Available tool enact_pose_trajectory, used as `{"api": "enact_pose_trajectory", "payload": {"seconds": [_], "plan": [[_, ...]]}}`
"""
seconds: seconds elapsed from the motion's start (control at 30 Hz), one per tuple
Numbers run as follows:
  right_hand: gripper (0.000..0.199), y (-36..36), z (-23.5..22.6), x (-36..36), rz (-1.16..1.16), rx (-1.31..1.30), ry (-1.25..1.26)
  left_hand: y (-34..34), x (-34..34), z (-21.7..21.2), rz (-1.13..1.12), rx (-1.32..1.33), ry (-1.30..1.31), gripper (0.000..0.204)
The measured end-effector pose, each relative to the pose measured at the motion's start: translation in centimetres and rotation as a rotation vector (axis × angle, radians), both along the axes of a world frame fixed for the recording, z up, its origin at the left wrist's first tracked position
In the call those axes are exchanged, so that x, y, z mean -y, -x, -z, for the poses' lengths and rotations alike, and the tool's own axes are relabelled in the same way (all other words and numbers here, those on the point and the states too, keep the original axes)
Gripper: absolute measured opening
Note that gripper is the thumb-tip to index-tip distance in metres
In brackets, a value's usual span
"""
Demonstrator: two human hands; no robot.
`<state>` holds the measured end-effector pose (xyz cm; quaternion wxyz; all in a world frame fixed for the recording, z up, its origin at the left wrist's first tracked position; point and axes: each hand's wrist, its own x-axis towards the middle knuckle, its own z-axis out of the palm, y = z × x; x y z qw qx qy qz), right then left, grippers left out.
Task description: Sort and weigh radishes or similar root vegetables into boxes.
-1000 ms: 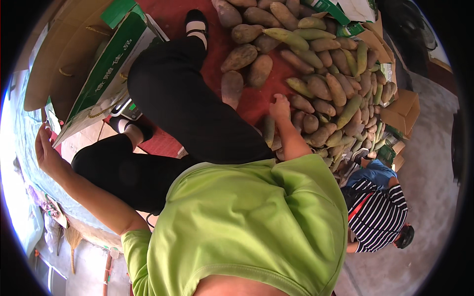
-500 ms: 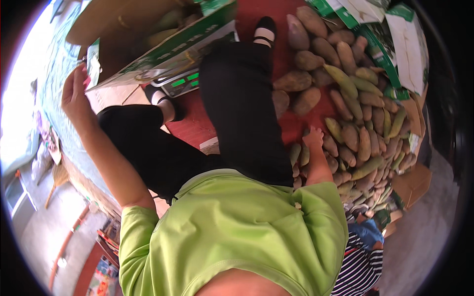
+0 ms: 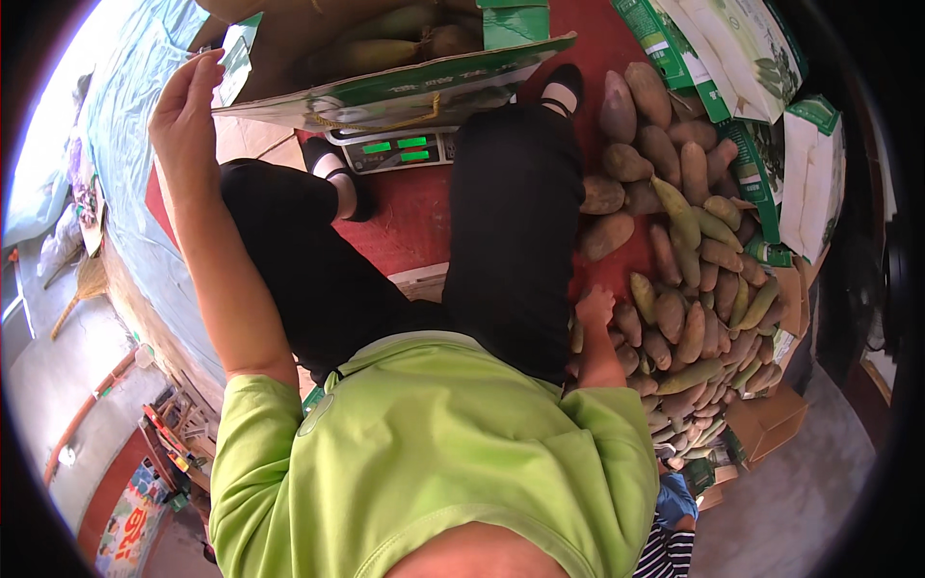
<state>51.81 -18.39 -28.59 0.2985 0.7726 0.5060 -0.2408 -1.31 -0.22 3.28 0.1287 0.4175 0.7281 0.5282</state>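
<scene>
Left hand at the carton flap, right hand at the near edge of the produce heap

Left hand (image 3: 185, 111) raised on the person's left, fingertips at the edge of the green-and-white flap (image 3: 234, 63) of an open carton (image 3: 366, 104); thumb and fingers drawn close together, though whether they pinch the flap or merely meet it cannot be told. Carton stands ahead of the knees, rope handle on its near panel; long produce (image 3: 381, 56) lies inside, to the right of the left hand and well apart from its fingers; a scale (image 3: 395, 149) with lit green displays shows just below that panel, on red ground (image 3: 405, 217).

Right hand (image 3: 595, 306) low, beyond the right thigh, fingers bent downward; whether it grasps anything cannot be told. Heap of brown and green produce (image 3: 691, 332) spreads to its right, the nearest pieces just beside the fingers; one brown piece (image 3: 607, 236) lies farther ahead, bare red between it and the hand.

Green-and-white cartons (image 3: 807, 183) border the heap's far right; an open brown box (image 3: 766, 424) sits nearer; a co-worker's striped garment (image 3: 665, 551) shows at the lower edge.
</scene>
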Motion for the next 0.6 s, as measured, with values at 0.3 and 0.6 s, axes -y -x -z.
{"api": "enact_pose_trajectory", "payload": {"seconds": [0.3, 0.6], "plan": [[0.048, -0.6, -2.7, 1.6, 0.161, -0.129, -0.181, 1.0, 0.2, 0.5, 0.005, 0.145, -0.164, 0.019], [0.051, -3.4, -9.7, -1.4, 0.199, -0.386, -0.731, 1.5, 0.7, 0.3, 0.035, 0.143, -0.199, 0.022]]}}
